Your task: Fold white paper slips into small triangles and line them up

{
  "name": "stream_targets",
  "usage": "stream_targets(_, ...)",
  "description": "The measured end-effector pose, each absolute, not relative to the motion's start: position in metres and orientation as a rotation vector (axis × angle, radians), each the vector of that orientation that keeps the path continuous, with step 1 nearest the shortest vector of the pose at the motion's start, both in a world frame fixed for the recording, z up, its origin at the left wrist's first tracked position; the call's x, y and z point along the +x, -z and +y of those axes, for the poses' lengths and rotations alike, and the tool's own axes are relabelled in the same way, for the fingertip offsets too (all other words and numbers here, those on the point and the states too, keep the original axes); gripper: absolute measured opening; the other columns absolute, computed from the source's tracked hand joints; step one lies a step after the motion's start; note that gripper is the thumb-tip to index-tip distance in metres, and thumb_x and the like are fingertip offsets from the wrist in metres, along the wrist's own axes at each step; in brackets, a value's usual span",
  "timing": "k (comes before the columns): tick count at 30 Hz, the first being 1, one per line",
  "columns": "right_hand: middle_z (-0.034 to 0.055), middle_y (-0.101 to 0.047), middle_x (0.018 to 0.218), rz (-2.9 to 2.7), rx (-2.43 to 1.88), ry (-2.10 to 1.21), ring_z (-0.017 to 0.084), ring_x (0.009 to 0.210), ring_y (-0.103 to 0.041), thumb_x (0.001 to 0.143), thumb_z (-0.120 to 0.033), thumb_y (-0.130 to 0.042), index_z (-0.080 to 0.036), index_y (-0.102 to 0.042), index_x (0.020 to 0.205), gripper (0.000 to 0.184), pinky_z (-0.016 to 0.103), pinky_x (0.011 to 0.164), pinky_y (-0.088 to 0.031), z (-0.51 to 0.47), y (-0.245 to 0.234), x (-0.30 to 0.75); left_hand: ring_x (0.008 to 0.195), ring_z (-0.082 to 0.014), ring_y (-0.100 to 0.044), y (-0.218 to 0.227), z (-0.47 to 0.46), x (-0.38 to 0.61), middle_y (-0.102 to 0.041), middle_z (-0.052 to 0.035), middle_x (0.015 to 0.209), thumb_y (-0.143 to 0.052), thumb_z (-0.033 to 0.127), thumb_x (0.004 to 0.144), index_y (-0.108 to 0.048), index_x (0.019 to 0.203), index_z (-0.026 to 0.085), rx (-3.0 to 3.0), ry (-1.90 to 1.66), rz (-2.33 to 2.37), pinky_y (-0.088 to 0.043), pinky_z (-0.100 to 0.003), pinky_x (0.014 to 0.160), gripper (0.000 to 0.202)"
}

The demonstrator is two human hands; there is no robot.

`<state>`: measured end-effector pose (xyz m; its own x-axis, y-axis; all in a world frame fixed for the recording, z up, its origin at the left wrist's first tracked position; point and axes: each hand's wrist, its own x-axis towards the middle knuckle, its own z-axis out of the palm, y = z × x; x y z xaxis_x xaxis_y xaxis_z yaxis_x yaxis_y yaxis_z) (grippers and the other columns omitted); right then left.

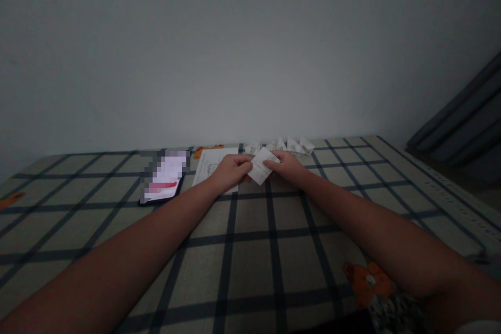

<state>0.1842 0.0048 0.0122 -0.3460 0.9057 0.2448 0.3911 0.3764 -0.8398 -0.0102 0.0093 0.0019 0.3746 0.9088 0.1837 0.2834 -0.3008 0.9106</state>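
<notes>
A small folded piece of white paper [261, 167], turned like a diamond, is held up between my two hands. My left hand [234, 171] pinches its left corner, thumb on top. On the opposite corner, my right hand [287, 166] grips it with the thumb across the face. Faint print shows on the paper. Just beyond my hands stand several folded paper pieces [294, 145] with pointed tops, lined up near the wall. Partly under my left hand and forearm lies a flat printed sheet [207, 164].
A phone [164, 177] with a lit, blurred screen lies left of the sheet. The checked cloth [250, 261] covers the surface and bears orange printed figures. A plain wall [250, 52] rises behind it. Dark folded fabric [465, 115] hangs at the right.
</notes>
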Motion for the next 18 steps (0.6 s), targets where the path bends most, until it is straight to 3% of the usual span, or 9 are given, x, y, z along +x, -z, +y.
stream_targets(13,0.0052,-0.065,0.078,-1.899,-1.067,-0.943,0.013,0.066,-0.057,0.075,-0.03,-0.054,-0.01,-0.063,0.087,0.025,0.025,0.063,-0.044,0.0067,-0.0076,0.1851,0.056,-0.0139,-0.055,0.0029,0.0147,-0.0128,-0.065,-0.0048,0.068,-0.044,0.02,0.064,-0.069,0.081,0.012,1.599,-0.962,0.881,-0.044,-0.026,0.053,0.031)
stream_targets(18,0.0052,-0.065,0.079,-1.911,-1.049,-0.926,0.014,0.069,-0.057,0.075,-0.031,-0.055,-0.01,-0.064,0.085,0.025,0.025,0.063,-0.043,0.0092,-0.0048,0.1855,0.057,-0.0136,-0.055,-0.0012,0.0093,-0.0104,-0.064,-0.004,0.069,-0.056,0.033,0.07,-0.067,0.082,0.013,1.66,-0.966,0.928,-0.043,-0.025,0.052,0.025)
